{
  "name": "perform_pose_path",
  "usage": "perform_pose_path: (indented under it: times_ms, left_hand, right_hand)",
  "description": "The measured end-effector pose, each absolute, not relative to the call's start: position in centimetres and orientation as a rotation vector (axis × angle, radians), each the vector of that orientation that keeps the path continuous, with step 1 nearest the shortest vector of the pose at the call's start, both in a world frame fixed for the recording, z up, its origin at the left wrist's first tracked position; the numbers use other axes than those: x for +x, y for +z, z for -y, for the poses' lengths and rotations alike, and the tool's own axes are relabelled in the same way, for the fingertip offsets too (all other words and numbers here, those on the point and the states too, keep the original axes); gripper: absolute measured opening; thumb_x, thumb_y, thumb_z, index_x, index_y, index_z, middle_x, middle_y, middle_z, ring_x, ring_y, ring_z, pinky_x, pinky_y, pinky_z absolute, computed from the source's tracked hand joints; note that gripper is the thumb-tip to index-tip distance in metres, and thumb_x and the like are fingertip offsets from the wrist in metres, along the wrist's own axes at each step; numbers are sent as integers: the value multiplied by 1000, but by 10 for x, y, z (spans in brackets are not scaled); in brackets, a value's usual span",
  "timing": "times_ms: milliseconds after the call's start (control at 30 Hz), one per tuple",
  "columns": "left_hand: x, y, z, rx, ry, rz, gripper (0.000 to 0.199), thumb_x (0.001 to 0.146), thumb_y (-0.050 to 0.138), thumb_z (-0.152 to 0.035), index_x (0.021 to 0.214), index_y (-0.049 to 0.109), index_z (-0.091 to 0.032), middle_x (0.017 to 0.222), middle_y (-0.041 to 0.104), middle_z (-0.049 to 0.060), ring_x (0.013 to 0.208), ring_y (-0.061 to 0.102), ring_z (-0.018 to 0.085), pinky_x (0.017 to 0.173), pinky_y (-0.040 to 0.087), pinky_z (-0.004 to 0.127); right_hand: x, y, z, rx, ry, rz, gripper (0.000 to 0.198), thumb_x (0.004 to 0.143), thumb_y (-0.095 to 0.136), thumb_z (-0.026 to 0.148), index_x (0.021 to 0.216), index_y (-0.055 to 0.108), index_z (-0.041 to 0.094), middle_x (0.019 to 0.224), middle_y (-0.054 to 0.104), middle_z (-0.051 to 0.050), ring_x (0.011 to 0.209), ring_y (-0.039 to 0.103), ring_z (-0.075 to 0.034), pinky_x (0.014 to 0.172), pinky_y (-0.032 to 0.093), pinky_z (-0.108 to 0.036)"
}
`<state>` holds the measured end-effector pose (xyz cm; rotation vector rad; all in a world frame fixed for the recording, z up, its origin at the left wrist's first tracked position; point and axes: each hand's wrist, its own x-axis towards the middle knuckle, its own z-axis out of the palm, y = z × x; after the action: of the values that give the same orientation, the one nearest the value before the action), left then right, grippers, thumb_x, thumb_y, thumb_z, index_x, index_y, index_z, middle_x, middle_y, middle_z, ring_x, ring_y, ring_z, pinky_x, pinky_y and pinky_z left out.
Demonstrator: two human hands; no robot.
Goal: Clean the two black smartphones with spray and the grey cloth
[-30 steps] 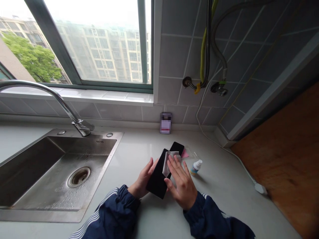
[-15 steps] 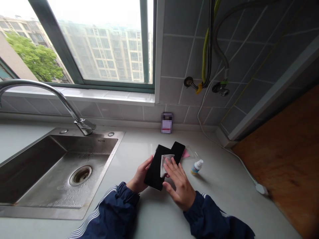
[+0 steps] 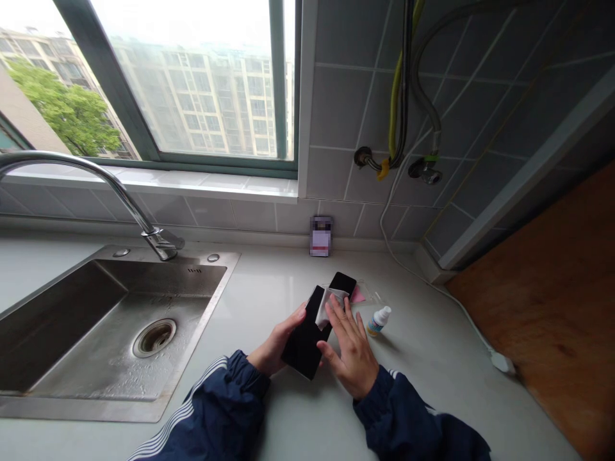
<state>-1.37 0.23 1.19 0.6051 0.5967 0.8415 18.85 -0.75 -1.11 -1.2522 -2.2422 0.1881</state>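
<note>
My left hand (image 3: 276, 344) grips a black smartphone (image 3: 303, 349) by its left edge, thumb along the side, and holds it tilted above the counter. On the phone's upper right part lies a pale cloth (image 3: 327, 308), pressed down by the fingertips of my right hand (image 3: 354, 352). Those fingers are stretched over the cloth, and the underside of that hand is hidden. Behind the cloth, a second black phone (image 3: 343, 282) is partly covered. A small white spray bottle (image 3: 379, 319) stands just right of my right hand.
A steel sink (image 3: 192, 358) with a curved faucet (image 3: 120, 189) occupies the left. Against the back wall leans a small device with a blurred screen (image 3: 320, 237). Clear plastic and a pink piece (image 3: 358, 294) lie near the bottle. A white cable (image 3: 432, 285) runs along the right.
The held phone has shifted slightly toward me and to the right. My right hand and the cloth have slid a little rightward, toward the phone's right edge.
</note>
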Motion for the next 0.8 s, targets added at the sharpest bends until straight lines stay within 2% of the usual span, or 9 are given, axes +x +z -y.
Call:
perform_pose_path:
  times_ms: [67,233,467,667,800]
  left_hand:
    - [-13,13,-2,648,873,-576,59,99,51,-45,155,37,-34,126,65,14,81,71,26,64,62,44]
    - [-12,21,0,721,853,-580,59,97,54,-41,154,39,-34,134,61,15,83,71,26,66,62,43]
    - [-12,25,2,733,838,-576,62,96,57,-37,154,36,-32,124,65,16,88,73,30,72,61,45]
    - [-15,26,0,716,860,-562,57,97,55,-38,150,40,-27,112,67,15,89,73,32,73,61,46]
    - [-20,30,-2,738,908,-593,55,96,56,-40,147,41,-25,120,65,17,92,73,34,73,61,48]
  right_hand:
    - [188,-11,7,-1239,223,2203,72,104,44,54,164,17,26,168,22,-9,154,19,-39,117,29,-68]
    - [189,-9,5,-1122,419,2080,62,103,53,39,160,34,24,167,27,-9,148,39,-30,118,42,-46]
    - [190,-9,2,-1017,506,1937,47,101,54,27,148,54,21,160,41,-11,145,45,-28,117,44,-46]
    - [192,-10,-1,-994,477,1907,47,100,54,24,147,55,21,156,47,-11,142,48,-28,116,44,-47]
    - [193,-15,-6,-1045,401,1888,52,98,53,21,150,51,22,155,48,-10,142,49,-28,117,44,-47]
